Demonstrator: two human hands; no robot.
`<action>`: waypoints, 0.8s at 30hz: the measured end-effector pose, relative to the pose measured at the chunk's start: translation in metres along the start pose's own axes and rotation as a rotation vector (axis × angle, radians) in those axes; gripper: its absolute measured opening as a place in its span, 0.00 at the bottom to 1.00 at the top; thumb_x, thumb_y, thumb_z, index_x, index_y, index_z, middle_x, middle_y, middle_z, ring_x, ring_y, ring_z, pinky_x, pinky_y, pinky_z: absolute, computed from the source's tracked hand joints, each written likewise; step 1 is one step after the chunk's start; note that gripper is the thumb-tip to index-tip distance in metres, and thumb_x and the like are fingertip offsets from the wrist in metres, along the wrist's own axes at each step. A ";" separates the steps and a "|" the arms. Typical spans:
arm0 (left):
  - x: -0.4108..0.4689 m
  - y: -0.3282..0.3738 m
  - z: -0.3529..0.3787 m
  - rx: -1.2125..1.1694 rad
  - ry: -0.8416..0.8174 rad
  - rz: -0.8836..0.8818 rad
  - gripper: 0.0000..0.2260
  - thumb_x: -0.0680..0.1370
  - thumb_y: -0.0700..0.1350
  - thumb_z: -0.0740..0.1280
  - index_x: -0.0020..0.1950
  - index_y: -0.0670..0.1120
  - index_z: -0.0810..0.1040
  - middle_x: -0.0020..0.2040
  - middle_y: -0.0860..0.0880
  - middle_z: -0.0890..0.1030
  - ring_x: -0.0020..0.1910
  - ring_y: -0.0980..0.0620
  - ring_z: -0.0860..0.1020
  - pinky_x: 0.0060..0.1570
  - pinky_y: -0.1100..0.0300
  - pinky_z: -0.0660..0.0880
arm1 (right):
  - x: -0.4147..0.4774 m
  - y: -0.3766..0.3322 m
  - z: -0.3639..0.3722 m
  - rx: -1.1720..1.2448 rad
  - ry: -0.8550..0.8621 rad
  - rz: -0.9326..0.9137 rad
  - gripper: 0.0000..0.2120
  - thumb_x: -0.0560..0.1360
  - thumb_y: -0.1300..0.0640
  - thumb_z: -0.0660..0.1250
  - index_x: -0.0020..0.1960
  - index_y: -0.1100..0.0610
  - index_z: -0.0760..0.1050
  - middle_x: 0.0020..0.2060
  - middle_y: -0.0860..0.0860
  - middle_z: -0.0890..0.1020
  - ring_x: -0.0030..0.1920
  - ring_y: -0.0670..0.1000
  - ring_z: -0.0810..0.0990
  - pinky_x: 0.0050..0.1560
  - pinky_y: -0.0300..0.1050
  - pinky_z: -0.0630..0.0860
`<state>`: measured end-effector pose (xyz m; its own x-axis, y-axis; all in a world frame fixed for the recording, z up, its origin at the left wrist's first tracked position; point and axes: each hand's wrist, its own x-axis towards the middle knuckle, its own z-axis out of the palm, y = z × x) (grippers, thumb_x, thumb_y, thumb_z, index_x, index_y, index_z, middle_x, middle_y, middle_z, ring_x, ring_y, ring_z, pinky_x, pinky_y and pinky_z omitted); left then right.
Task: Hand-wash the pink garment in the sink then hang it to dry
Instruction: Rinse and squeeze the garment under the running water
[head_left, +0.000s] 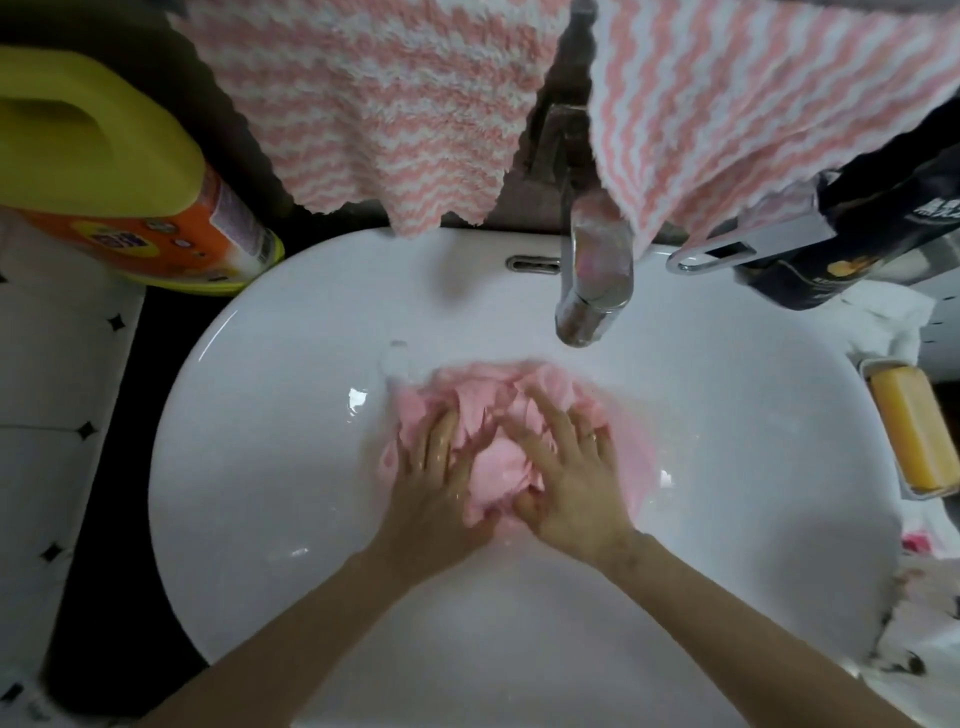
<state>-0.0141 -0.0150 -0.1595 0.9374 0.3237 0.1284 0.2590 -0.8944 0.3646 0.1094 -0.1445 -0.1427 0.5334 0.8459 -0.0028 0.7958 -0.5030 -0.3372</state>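
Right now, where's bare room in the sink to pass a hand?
Bare basin left of the pink garment, toward the detergent jug; bare basin right of it, up to the soap dish. Crowded: the centre, where left hand and right hand press the garment below the faucet.

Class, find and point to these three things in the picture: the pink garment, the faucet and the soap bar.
pink garment (496, 465), head view, bunched fabric between the hands.
faucet (597, 280), head view, chrome spout.
soap bar (911, 431), head view, middle of its yellow top.
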 end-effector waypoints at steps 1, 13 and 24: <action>-0.009 0.002 0.009 0.045 -0.055 0.006 0.33 0.68 0.55 0.67 0.69 0.40 0.70 0.68 0.33 0.69 0.71 0.37 0.63 0.69 0.38 0.60 | -0.006 0.003 0.011 -0.047 -0.039 -0.018 0.34 0.67 0.37 0.62 0.71 0.45 0.64 0.72 0.56 0.66 0.66 0.69 0.70 0.61 0.69 0.67; 0.057 -0.005 0.023 -0.049 -0.194 -0.208 0.20 0.75 0.46 0.56 0.62 0.36 0.71 0.55 0.38 0.80 0.55 0.40 0.76 0.58 0.51 0.70 | 0.085 0.003 0.013 0.182 -0.095 0.192 0.13 0.70 0.58 0.61 0.50 0.57 0.81 0.46 0.56 0.83 0.47 0.58 0.81 0.50 0.47 0.75; 0.057 -0.028 -0.052 -0.755 0.103 -0.720 0.17 0.74 0.43 0.59 0.58 0.36 0.75 0.42 0.39 0.79 0.38 0.46 0.76 0.43 0.54 0.72 | 0.056 0.066 -0.077 0.567 -0.198 0.176 0.21 0.69 0.45 0.73 0.61 0.40 0.74 0.56 0.45 0.77 0.50 0.48 0.78 0.50 0.45 0.74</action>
<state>0.0200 0.0442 -0.1145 0.5862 0.7593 -0.2825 0.5016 -0.0663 0.8625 0.2139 -0.1441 -0.0929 0.5363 0.8030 -0.2600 0.3958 -0.5113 -0.7628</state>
